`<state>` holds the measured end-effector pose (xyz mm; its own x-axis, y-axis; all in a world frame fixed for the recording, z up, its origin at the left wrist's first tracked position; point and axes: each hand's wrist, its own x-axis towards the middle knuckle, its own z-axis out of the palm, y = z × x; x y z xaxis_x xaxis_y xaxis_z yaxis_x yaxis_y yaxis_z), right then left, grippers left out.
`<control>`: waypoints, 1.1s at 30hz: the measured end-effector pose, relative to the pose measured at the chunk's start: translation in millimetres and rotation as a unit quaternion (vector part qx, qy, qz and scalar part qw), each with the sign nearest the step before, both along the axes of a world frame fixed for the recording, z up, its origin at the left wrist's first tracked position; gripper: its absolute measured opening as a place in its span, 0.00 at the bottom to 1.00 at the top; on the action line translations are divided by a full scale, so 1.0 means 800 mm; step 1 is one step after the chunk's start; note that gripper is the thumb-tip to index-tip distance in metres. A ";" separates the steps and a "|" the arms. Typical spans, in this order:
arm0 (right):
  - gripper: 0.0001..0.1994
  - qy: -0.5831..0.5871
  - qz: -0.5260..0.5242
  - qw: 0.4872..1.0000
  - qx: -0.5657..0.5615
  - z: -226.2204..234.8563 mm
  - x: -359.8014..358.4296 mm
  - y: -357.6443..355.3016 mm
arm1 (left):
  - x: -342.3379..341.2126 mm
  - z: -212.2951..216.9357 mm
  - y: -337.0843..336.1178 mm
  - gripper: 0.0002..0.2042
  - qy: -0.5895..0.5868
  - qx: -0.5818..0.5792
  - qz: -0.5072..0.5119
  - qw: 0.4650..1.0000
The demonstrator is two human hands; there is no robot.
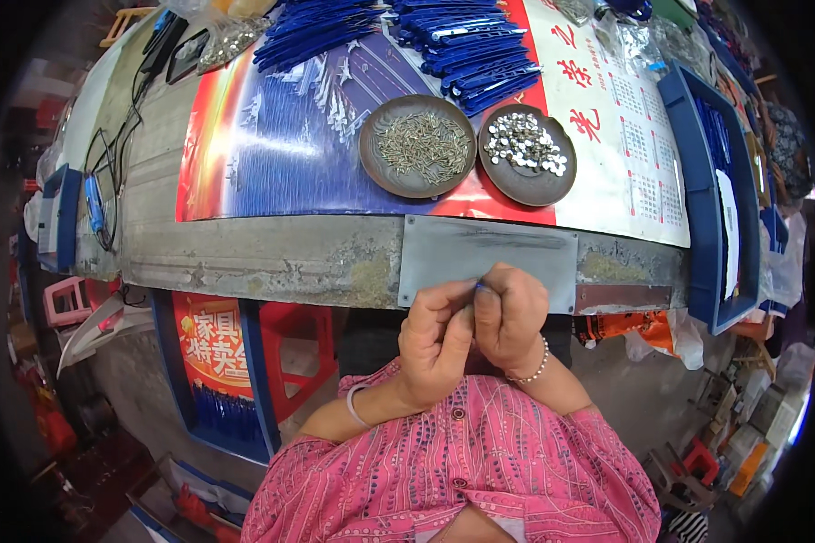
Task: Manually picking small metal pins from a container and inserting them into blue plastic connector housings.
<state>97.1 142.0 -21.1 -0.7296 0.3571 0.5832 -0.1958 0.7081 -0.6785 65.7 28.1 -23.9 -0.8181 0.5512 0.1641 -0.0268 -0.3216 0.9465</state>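
Observation:
My left hand and my right hand meet at the front edge of the table, fingers closed in a pinch. A speck of blue shows between their fingertips; the rest of what they hold is hidden. Just beyond them, a grey metal plate is fixed on the table edge. Two dark round dishes stand past the plate. One dish has many small metal pins in it, the other dish small shiny white-silver pieces. Behind lie heaps of slim blue parts.
A printed poster sheet covers much of the worn table. Blue crates stand at the right and below the table at the left, near a red stool. Cables and a blue-handled tool lie at the left.

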 end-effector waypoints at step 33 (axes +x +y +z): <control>0.06 -0.028 0.008 0.992 -0.126 0.001 0.017 -0.005 | 0.003 -0.010 -0.007 0.14 0.036 -0.038 -0.025 0.998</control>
<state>111.0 138.3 -20.4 -0.7651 0.4743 0.4354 -0.1628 0.5118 -0.8435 68.3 22.6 -32.2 -0.7765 0.6044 0.1782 0.0286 -0.2487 0.9682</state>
